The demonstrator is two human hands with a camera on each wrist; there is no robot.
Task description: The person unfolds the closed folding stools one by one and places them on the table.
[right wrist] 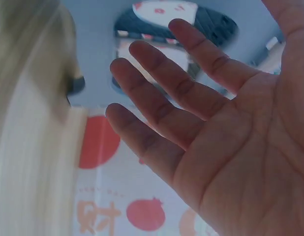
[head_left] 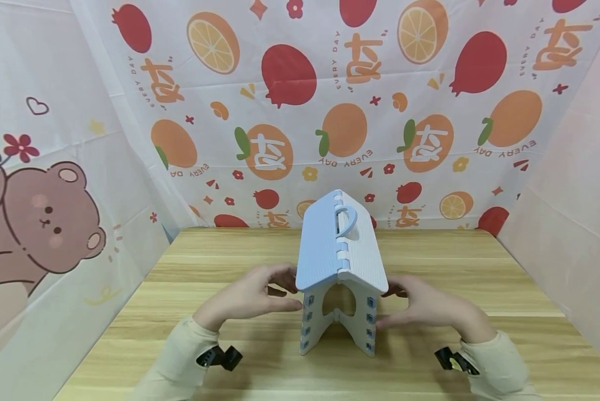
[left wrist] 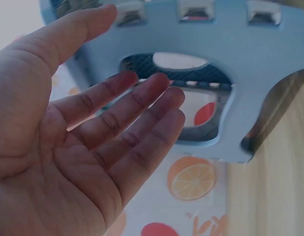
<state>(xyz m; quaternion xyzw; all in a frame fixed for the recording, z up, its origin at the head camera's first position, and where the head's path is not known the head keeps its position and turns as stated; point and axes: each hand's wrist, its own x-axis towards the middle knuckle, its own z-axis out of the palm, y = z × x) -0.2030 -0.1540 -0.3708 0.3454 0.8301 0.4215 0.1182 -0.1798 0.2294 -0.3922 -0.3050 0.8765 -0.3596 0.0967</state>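
Note:
A folding step stool (head_left: 321, 245) stands partly folded on the table, its top bent like a roof, pale blue at left and white at right. Along the ridge, a blue carry handle (head_left: 351, 221) sticks up. My left hand (head_left: 253, 295) is at the stool's left side, fingers spread, thumb tip at the leg panel; in the left wrist view its palm faces up beside the side panel (left wrist: 262, 54) with its oval opening. Across from it, my right hand (head_left: 420, 303) is at the right side with thumb and fingers apart. Whether either hand touches the panels cannot be told.
The wooden table (head_left: 229, 367) extends around the stool. A fruit-print cloth (head_left: 300, 128) hangs behind the table's back edge. Another cloth with a bear print (head_left: 54, 217) hangs at left, and a pale cloth (head_left: 575, 184) at right.

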